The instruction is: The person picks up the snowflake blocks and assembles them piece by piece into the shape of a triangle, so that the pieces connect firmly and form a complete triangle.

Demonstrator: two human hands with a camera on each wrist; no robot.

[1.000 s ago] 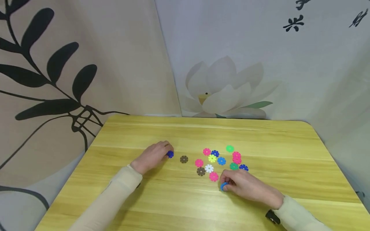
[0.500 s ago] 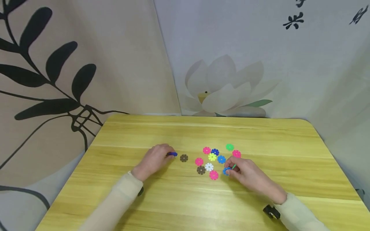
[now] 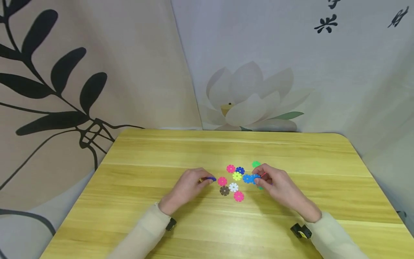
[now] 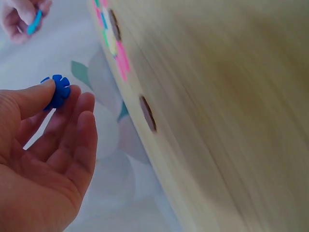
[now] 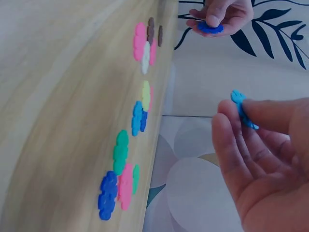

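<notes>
My left hand (image 3: 187, 187) pinches a dark blue notched plastic disc (image 4: 60, 92) between thumb and fingers, left of the scattered discs. A brown disc (image 4: 148, 114) lies on the table near it in the left wrist view; in the head view a brownish bit shows at these fingers. My right hand (image 3: 279, 187) pinches a light blue notched disc (image 5: 243, 110) by its edge, over the right part of the group. Beside it in the head view lies another light blue disc (image 3: 247, 178). Green (image 5: 120, 152), pink (image 5: 125, 186) and dark blue (image 5: 107, 195) discs are mostly hidden behind this hand from above.
Between the hands lie several flat discs: pink (image 3: 222, 181), yellow (image 3: 237, 176), white (image 3: 233, 187), brown (image 3: 224, 190) and dark blue (image 3: 240, 170). The wooden table (image 3: 181, 147) ends at a printed backdrop (image 3: 145, 72).
My left hand has moved right with the dark blue disc, toward where the lone brown disc lay. My right hand has moved away from me over the group, carrying the light blue disc.
</notes>
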